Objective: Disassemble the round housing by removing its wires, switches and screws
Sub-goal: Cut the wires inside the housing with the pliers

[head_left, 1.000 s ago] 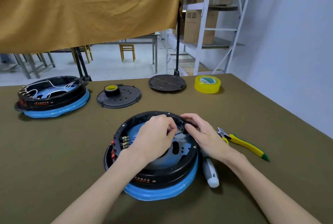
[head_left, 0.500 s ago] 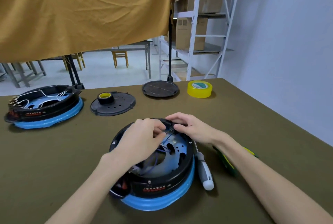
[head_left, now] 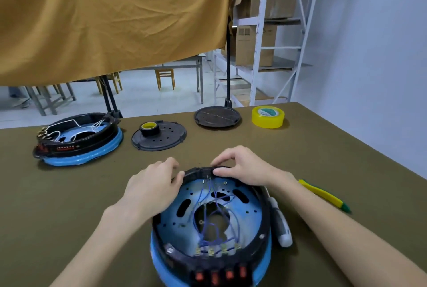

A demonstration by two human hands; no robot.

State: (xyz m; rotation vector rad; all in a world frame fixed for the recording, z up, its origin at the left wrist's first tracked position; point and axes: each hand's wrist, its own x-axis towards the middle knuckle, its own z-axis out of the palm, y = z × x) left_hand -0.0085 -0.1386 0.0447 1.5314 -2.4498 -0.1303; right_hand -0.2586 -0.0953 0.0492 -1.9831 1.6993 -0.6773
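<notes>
The round housing, black-rimmed with a blue base, lies open side up on the table in front of me. Blue wires run across its blue inner plate to a row of terminals at the near side. Red switches line the near outer wall. My left hand grips the far-left rim with curled fingers. My right hand pinches the far rim where the wires end.
A second housing with white wires sits at the far left. A black cover carries a black-and-yellow tape roll. A black disc and yellow tape lie further back. A screwdriver and yellow-handled pliers lie to the right.
The housing has turned so that its red switches face me. Both hands have shifted from inside the housing to its far rim. The inner plate and blue wires have come into view.
</notes>
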